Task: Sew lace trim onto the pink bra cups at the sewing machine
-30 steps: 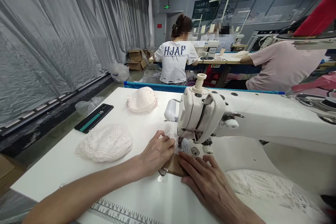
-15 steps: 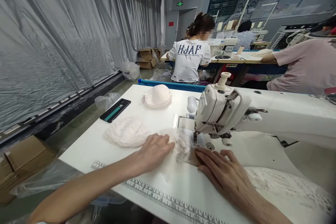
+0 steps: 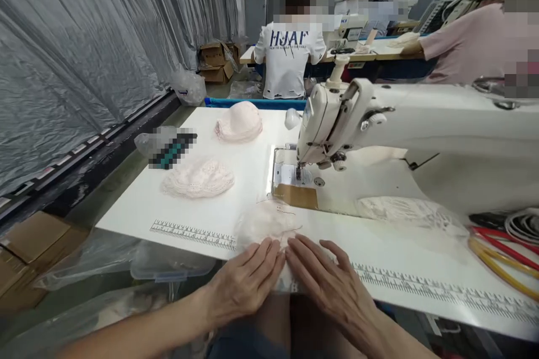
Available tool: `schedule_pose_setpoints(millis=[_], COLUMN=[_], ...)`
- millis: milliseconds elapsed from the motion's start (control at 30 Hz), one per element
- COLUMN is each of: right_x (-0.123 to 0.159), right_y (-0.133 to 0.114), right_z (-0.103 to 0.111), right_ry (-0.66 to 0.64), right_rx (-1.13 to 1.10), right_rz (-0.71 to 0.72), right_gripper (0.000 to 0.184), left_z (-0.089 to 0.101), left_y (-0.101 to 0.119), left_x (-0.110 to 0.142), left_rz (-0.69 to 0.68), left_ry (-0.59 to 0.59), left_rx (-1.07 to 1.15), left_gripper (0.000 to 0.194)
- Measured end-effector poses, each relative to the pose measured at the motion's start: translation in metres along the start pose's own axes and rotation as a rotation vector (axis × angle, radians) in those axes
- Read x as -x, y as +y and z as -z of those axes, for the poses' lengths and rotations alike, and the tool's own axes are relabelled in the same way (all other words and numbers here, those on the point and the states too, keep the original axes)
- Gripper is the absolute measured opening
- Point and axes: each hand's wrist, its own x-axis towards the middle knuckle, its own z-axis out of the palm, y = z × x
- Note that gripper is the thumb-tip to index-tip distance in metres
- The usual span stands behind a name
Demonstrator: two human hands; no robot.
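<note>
Left hand (image 3: 248, 280) and right hand (image 3: 328, 286) lie flat, fingers extended, side by side at the near edge of the surface (image 3: 252, 179), pressing on a lace piece (image 3: 265, 224), gripping nothing. Just beyond the fingertips: the sewing machine (image 3: 337, 123). Farther left of the left hand: two lace stacks (image 3: 197, 179).

My white table (image 3: 248, 179) carries the sewing machine (image 3: 379, 123) at right, two lace piles (image 3: 197, 178) centre-left, and a phone (image 3: 172, 148) beyond them.
</note>
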Motion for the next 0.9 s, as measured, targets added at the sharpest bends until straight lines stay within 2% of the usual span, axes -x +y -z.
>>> schedule_pose_setpoints(millis=[67,133,167,200,267,333,400,500,633,900], right_x=[-0.004,-0.012,-0.015,-0.016,-0.015,-0.01,-0.003,0.004,0.007,0.01], right_y=[-0.011,-0.015,-0.016,-0.017,-0.019,-0.023,-0.026,-0.029,-0.028,-0.024], right_z=[0.003,0.017,0.026,0.036,0.055,0.065,0.065,0.053,0.043,0.047], right_ry=[0.048,0.052,0.027,-0.027,-0.215,-0.415,-0.534,-0.534,-0.558,-0.52], right_rx=[-0.063,-0.232,-0.343,-0.467,-0.721,-0.949,-1.15,-1.402,-1.638,-1.612], right_rz=[0.01,0.014,-0.002,-0.025,-0.111,-0.258,-0.447,-0.676,-0.723,-0.73], right_gripper=[0.032,0.029,0.028,0.027,0.025,0.019,0.014,0.022,0.029,0.028], left_z=[0.002,0.013,0.021,0.03,0.047,0.056,0.053,0.038,0.027,0.03], left_y=[0.006,0.008,0.009,0.011,0.014,0.019,0.023,0.028,0.031,0.03], left_x=[0.006,0.009,0.009,0.008,0.008,0.008,0.01,0.01,0.006,-0.002], left_rz=[-0.024,0.065,0.169,0.298,0.561,0.741,0.856,0.994,1.036,1.008], left_ry=[0.16,0.219,0.181,0.095,-0.167,-0.391,-0.466,-0.466,-0.463,-0.487], left_rx=[0.069,0.31,0.469,0.643,0.975,1.235,1.444,1.684,1.825,1.596], left_gripper=[0.029,0.026,0.026,0.027,0.023,0.014,0.01,0.017,0.023,0.019])
